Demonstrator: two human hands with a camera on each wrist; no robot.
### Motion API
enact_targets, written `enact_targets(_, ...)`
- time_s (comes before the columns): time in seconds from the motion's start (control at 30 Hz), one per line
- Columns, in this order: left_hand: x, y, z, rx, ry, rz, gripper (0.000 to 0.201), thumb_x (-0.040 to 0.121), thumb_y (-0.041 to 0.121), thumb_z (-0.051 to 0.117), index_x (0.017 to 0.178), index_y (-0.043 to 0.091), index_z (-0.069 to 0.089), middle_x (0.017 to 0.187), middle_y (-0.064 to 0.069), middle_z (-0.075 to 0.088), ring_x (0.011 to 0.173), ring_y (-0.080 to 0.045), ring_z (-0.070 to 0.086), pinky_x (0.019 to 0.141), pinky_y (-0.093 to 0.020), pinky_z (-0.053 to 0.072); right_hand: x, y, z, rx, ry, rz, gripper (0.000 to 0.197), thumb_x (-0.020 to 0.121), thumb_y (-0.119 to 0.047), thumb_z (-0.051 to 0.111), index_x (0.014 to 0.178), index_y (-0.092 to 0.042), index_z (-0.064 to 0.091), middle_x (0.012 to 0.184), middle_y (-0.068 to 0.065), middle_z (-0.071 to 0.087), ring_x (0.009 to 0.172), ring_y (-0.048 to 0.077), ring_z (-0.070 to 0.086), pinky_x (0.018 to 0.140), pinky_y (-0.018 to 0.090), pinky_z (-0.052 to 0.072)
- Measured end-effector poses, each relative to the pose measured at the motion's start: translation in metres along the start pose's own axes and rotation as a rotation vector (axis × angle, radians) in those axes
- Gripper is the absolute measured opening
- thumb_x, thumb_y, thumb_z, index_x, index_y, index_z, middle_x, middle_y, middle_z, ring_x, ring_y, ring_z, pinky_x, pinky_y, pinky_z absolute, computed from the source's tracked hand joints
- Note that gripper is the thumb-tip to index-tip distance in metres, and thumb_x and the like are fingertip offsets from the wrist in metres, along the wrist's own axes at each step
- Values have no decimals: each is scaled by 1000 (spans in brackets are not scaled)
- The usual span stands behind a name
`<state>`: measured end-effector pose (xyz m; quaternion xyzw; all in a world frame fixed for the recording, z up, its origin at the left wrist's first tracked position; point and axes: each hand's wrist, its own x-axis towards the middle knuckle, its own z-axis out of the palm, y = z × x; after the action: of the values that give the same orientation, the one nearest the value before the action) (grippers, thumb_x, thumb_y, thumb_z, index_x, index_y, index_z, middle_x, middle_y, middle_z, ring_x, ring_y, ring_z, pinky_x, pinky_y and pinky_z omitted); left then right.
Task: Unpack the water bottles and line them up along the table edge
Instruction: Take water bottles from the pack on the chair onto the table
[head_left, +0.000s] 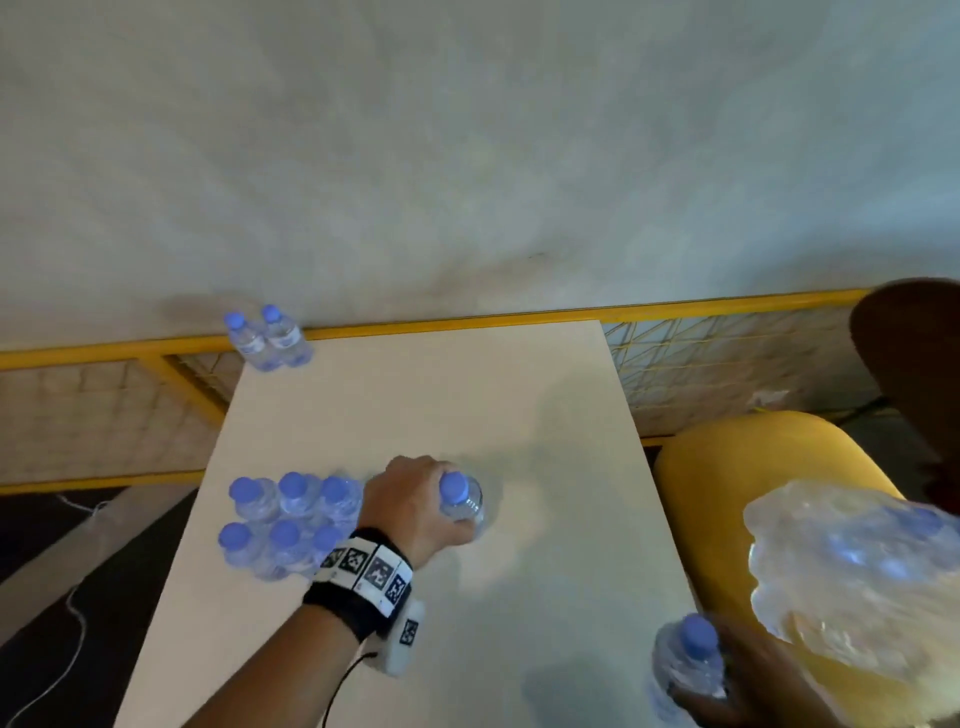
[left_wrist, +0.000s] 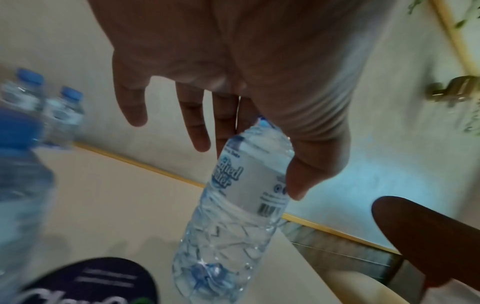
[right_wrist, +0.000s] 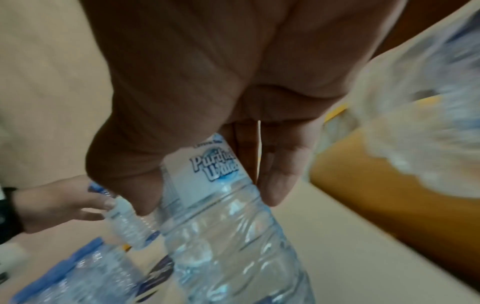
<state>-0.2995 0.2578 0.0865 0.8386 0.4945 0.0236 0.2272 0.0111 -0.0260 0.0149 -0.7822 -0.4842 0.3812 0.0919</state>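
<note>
Blue-capped water bottles were spread over the pale surface (head_left: 467, 395): two stood at its far left corner (head_left: 267, 338), already at the edge, and a block of six (head_left: 283, 519) stood at the near left. A further bottle (head_left: 462, 501) was held just right of that block by the left hand (head_left: 415, 504), thumb and fingers (left_wrist: 197, 127) being curled round its label band while its base hung tilted just above the surface. Another bottle (head_left: 688, 657) was gripped by the right hand (right_wrist: 197, 98) at the near right corner, thumb on one side of the label and fingers (right_wrist: 275, 176) pressed against the other. Crumpled clear shrink wrap (head_left: 857, 587), blurred and seemingly with more bottles inside, was seen to the right, over a yellow rounded object (head_left: 753, 457).

The step in hand was judged to be carrying loose bottles to the row. It would be done well if each bottle were kept upright, lowered flat onto its base beside the far pair, and released only once steady. Thin, crinkled walls were likely to yield, so a light grip at the label band was advisable. Neighbours should be approached gently, lest the standing pair be toppled off the edge.
</note>
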Motion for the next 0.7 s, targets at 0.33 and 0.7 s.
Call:
enact_targets(0.33, 29, -97, -14, 88, -152, -133, 26, 65, 47, 65, 78, 30, 50, 78, 12, 61, 85, -23, 58, 104, -58, 36, 111, -235, 98, 104, 52, -275, 51, 56, -50, 79, 99, -27, 61, 96, -10, 64, 87, 13, 61, 79, 31, 52)
enact_targets(0.7, 35, -119, -9, 238, -349, -2, 37, 72, 37, 70, 107, 36, 58, 103, -3, 53, 81, -29, 62, 84, -40, 54, 146, -289, 176, 188, 99, -174, 62, 54, -36, 67, 115, -32, 54, 111, -13, 55, 92, 9, 58, 70, 14, 42)
